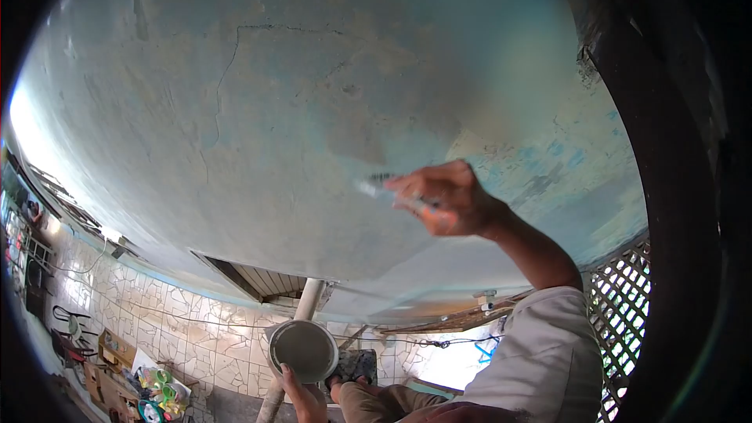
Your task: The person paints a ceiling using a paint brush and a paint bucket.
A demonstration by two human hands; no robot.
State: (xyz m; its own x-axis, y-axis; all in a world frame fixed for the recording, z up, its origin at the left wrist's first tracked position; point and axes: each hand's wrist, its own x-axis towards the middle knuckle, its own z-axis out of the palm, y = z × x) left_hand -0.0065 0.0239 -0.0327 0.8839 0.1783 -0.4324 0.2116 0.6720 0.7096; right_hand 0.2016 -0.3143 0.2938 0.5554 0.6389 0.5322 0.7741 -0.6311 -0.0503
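- Currently, from our head view, our right hand [442, 200] is curled round a blurred, silvery, brush-like tool [374, 185] at the weathered blue-green plaster wall [298, 110]; contact is unclear.
- Our left hand [304, 403], partly curled, clasps a round, pale-rimmed bucket [272, 355] below.
- We'd best keep it level and stroke evenly.

Head view, forward and down, hands [446, 197] close

No lettering or numbers seem legible from here
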